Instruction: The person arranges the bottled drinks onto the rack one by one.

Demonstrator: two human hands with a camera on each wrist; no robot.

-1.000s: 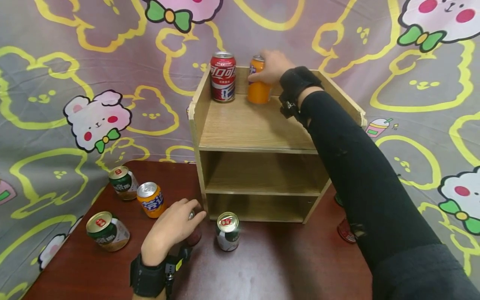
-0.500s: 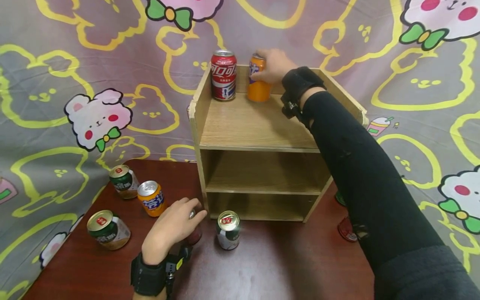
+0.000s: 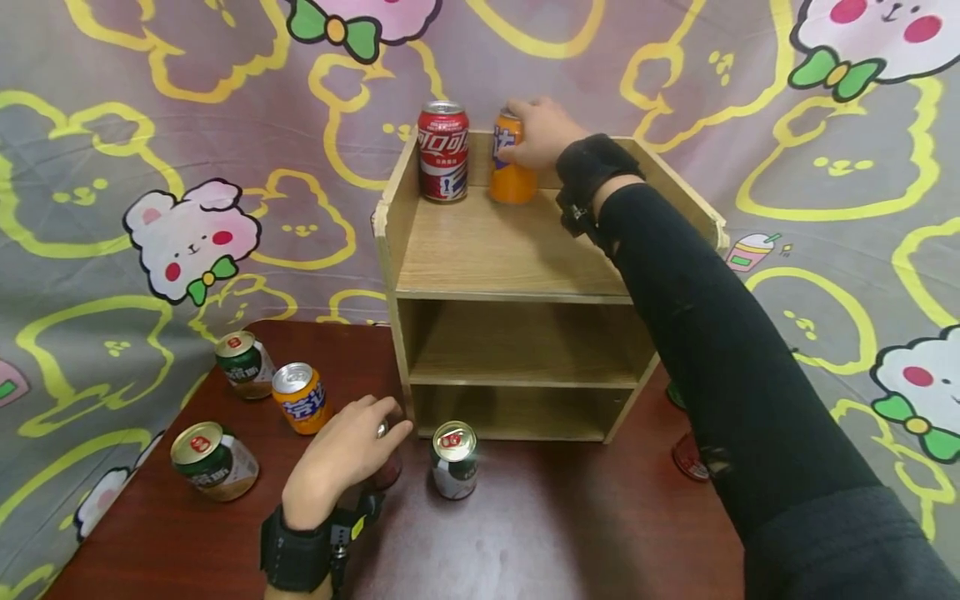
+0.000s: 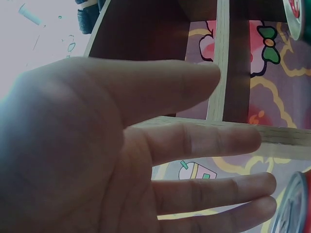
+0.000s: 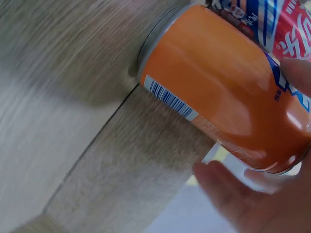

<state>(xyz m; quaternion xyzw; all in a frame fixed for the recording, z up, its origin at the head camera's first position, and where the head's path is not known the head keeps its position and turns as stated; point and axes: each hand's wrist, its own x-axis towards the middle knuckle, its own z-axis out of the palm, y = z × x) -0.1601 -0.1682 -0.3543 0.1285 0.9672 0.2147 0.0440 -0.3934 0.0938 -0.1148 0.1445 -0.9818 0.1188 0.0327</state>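
Note:
My right hand (image 3: 547, 133) is at an orange Fanta can (image 3: 512, 182), upright at the back of the wooden shelf's (image 3: 517, 250) top board. In the right wrist view, the thumb (image 5: 297, 75) lies against the label of the Fanta can (image 5: 209, 82), while the other fingers (image 5: 221, 187) spread loosely past its top end. A red Coca-Cola can (image 3: 444, 154) stands to its left. Down over the table, my left hand (image 3: 345, 454) has its fingers extended beside a dark red can (image 3: 386, 472), which it partly covers. In the left wrist view, nothing lies between the left fingers (image 4: 214, 141).
Two green cans (image 3: 246, 365) (image 3: 213, 462) and another orange can (image 3: 302, 398) stand at the table's left. One green can (image 3: 454, 462) is before the shelf. A red can (image 3: 692, 457) and a green can (image 3: 676, 395) show partly behind the right sleeve.
The right thumb has drawn back slightly across the front of the Fanta can, and the fingertips have shifted a little left over its top. The cans and left hand keep their places.

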